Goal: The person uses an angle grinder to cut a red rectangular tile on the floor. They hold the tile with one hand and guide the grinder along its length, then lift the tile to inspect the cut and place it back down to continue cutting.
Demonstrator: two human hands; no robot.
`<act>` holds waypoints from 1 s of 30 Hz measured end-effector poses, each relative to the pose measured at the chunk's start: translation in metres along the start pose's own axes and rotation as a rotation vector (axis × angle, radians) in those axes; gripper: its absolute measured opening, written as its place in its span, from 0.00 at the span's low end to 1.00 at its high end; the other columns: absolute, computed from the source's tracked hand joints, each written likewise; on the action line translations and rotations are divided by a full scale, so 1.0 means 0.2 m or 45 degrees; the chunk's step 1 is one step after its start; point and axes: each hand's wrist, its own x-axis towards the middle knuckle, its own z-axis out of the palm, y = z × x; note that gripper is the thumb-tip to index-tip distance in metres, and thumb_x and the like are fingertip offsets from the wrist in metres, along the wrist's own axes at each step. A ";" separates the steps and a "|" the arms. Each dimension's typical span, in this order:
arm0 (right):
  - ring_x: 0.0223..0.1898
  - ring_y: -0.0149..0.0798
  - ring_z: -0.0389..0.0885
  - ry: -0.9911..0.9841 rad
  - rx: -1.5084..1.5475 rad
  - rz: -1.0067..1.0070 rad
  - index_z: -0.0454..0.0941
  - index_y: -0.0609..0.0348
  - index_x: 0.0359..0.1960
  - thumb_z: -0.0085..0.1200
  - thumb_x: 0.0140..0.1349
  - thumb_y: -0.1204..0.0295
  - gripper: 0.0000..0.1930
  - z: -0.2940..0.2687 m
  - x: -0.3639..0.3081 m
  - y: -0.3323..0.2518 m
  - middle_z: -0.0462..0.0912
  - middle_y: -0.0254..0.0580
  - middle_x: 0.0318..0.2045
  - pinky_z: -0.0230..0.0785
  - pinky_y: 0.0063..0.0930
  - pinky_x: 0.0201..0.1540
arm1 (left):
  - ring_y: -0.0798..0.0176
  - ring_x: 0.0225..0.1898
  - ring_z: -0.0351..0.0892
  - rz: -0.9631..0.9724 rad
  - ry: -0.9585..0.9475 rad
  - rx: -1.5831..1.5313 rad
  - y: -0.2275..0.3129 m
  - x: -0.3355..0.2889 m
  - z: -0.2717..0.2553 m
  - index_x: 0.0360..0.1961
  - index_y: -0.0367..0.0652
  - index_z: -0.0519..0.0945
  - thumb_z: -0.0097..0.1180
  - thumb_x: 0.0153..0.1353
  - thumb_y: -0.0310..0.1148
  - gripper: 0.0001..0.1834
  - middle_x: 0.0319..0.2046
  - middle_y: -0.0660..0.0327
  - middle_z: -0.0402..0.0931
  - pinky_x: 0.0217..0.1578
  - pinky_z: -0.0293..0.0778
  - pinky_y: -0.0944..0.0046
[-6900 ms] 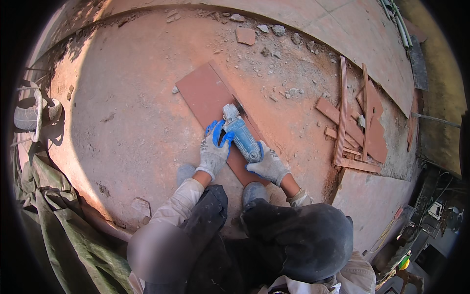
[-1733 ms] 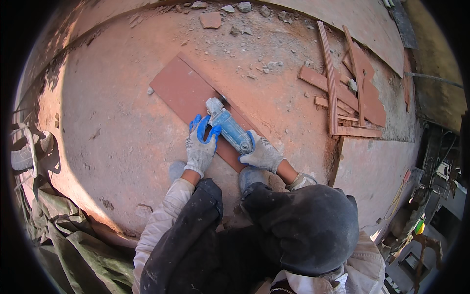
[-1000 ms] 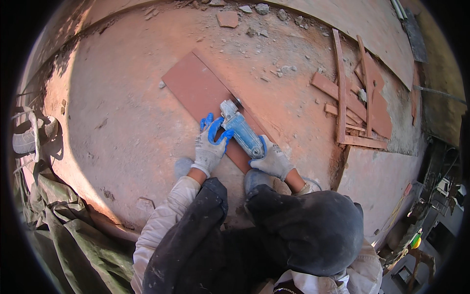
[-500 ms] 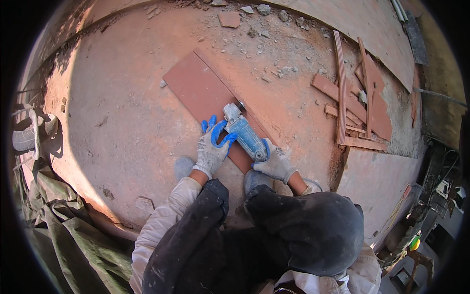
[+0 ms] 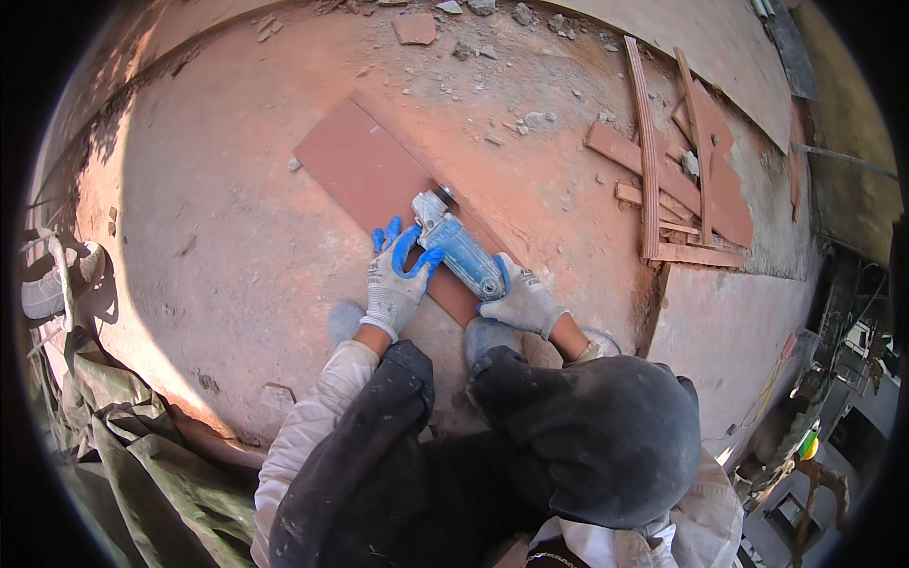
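Just one grinder (image 5: 464,254), two gloved hands (image 5: 393,284) (image 5: 526,303)

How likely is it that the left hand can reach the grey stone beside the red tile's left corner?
Probably yes: nothing visible blocks the way from the left hand to the stone, though it must first leave the grinder.

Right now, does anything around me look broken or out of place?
Yes. Right of your grinder, tile pieces lie jumbled, one with a jagged, broken-looking edge; loose stones also litter the ground farther ahead.
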 end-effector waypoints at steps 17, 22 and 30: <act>0.61 0.67 0.86 -0.048 -0.045 0.056 0.70 0.72 0.74 0.71 0.52 0.54 0.50 -0.02 0.00 -0.01 0.86 0.77 0.56 0.78 0.49 0.66 | 0.27 0.79 0.65 0.040 0.033 0.056 -0.01 0.01 0.01 0.65 0.38 0.86 0.77 0.66 0.46 0.32 0.76 0.33 0.71 0.81 0.57 0.38; 0.61 0.67 0.86 0.023 -0.058 0.013 0.70 0.67 0.72 0.77 0.51 0.53 0.50 0.04 0.01 0.04 0.86 0.73 0.55 0.78 0.50 0.63 | 0.30 0.79 0.68 0.066 0.041 0.068 -0.01 0.00 0.01 0.65 0.38 0.86 0.77 0.66 0.47 0.32 0.74 0.31 0.72 0.82 0.55 0.38; 0.62 0.68 0.85 -0.012 -0.043 0.058 0.68 0.72 0.76 0.73 0.51 0.54 0.52 0.00 -0.01 0.01 0.85 0.78 0.57 0.79 0.48 0.65 | 0.28 0.82 0.61 0.040 -0.011 0.071 0.00 0.00 -0.01 0.66 0.39 0.85 0.76 0.67 0.47 0.32 0.77 0.32 0.69 0.82 0.54 0.38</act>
